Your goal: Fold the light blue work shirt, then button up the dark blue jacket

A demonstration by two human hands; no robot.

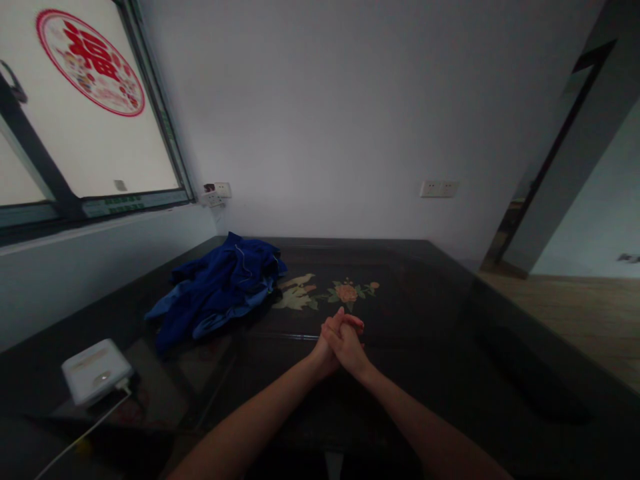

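Observation:
In the head view my two hands are clasped together over the dark table [400, 293], with forearms reaching in from the lower edge. My left hand [327, 343] is closed, its fingers interlaced with those of the other. My right hand [351, 348] is closed too, its fingers folded across the left. No object shows between the palms. Just beyond the fingertips lies a painted flower and bird pattern on the tabletop. To the left is a crumpled blue garment [220, 283], apart from both hands.
A white box-shaped device [95, 367] with a white cable [83, 437] rests at the near left. On the right side of the table lies a long black object [535, 380], too dark to name. A window [90, 133] borders the left; wall sockets [439, 189] are behind.

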